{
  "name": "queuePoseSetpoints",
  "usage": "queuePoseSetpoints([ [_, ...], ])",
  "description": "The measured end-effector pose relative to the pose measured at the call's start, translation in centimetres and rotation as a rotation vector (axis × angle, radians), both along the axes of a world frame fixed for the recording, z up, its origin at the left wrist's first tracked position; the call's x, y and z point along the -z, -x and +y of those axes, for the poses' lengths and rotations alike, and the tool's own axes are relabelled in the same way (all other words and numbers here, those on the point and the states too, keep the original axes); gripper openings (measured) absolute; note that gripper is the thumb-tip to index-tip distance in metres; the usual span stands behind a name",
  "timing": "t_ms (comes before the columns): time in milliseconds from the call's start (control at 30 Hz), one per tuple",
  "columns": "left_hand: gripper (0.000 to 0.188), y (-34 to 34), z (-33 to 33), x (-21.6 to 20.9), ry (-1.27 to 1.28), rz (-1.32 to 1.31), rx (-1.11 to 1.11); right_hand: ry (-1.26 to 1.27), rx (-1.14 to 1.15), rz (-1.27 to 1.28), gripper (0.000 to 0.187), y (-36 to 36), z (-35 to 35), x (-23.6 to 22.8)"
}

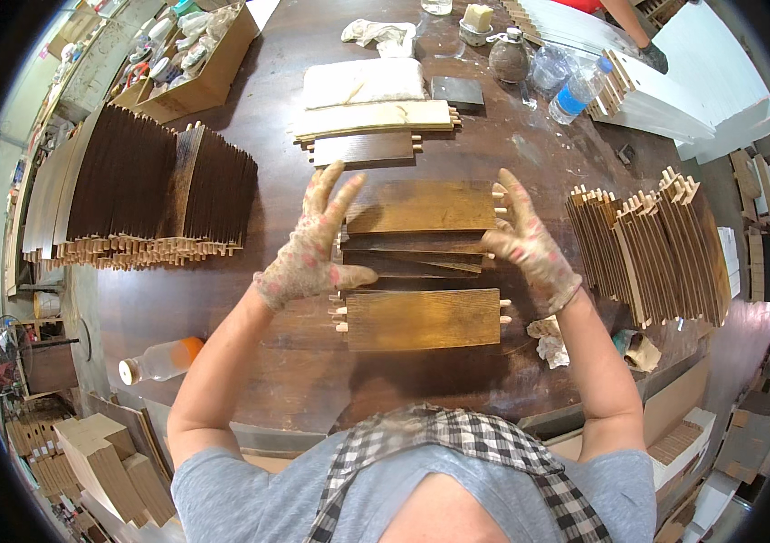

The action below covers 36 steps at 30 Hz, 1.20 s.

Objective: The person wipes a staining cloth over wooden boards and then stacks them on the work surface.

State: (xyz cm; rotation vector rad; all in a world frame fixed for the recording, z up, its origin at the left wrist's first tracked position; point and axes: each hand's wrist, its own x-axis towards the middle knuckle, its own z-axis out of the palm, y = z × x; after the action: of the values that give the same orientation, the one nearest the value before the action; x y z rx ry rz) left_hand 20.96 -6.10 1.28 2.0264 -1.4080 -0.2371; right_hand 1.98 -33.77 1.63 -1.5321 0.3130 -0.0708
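Note:
Both my hands wear pale, stained gloves and reach over brown wooden slats with dowel pegs at their ends. My left hand has its fingers spread beside the left ends of the slats. Across from it, my right hand is spread too, by the pegs on the right ends. A wide slat lies at the far side. Nearest me rests another wide slat, flat on the table. Between them sit darker slats, one lying slanted. Whether my fingertips touch the wood is hard to tell.
A tall stack of dark slats stands left, another stack right. Lighter slats and a white pad lie ahead. Bottles include a clear one and a water bottle. A co-worker's gloved hand touches white boards.

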Motion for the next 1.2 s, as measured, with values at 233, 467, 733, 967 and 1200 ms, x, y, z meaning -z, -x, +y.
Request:
queuePoseSetpoints([
  [233, 0.123, -0.5, -1.6, -0.6, -0.252, -0.192, 0.142, 1.105, -0.272, -0.108, 0.1, -1.0, 0.3, -0.4],
  [467, 0.099, -1.2, -1.5, 0.3, -0.084, -0.112, 0.228, 0.887, -0.206, -0.208, 0.072, -1.3, 0.1, 1.5],
  [733, 0.054, -3.5, -1.6, 4.3, -0.088, 0.606, 0.05, 0.643, -0.3, -0.03, 0.051, -4.5, -2.3, 5.2],
  [967, 0.054, -3.9, -0.7, 6.1, -0.045, 0.707, -0.024, 0.297, -0.391, 0.06, 0.058, -4.4, -4.8, 4.7],
  [1200, 0.048, -4.3, -1.6, 7.1, -0.013, 0.81, -0.119, 0.208, -0.295, 0.104, 0.042, -5.3, -4.5, 6.1],
])
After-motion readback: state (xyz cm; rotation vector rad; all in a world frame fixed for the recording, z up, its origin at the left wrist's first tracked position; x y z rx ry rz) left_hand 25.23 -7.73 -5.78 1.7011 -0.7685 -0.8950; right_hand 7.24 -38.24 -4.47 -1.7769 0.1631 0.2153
